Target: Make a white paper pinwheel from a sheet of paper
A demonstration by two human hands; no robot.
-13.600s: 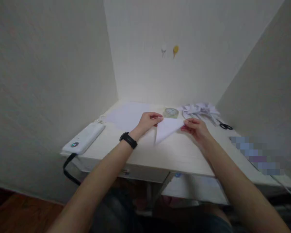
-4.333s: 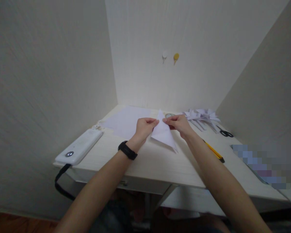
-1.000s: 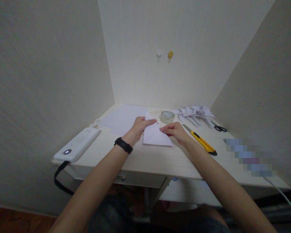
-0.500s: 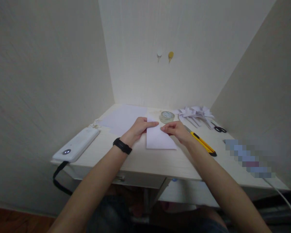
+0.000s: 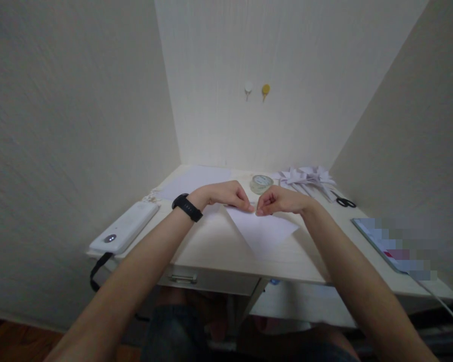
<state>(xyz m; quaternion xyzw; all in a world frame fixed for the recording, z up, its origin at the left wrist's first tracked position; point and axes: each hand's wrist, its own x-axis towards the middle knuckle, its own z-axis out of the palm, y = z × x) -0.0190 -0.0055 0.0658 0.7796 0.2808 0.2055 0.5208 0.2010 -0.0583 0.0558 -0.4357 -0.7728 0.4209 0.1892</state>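
Between my hands is a white sheet of paper (image 5: 262,231), its lower corner pointing toward me above the desk. My left hand (image 5: 230,195), with a black watch on the wrist, pinches the paper's far edge near its middle. My right hand (image 5: 277,201) grips the same edge just to the right, thumb and fingers pressed together. The two sets of fingertips almost meet. Behind the right hand stands a roll of clear tape (image 5: 261,184). The yellow cutter seen earlier is hidden behind my right hand and forearm.
More white paper (image 5: 191,181) lies at the back left. Folded paper pinwheels (image 5: 305,176) and black-handled scissors (image 5: 346,202) are at the back right. A white device (image 5: 124,229) with a black strap sits at the left edge; a tablet (image 5: 385,246) with a cable lies right.
The paper has been turned so a corner points toward me. Both hands have rotated inward and come closer together on its far edge. The view has shifted slightly.
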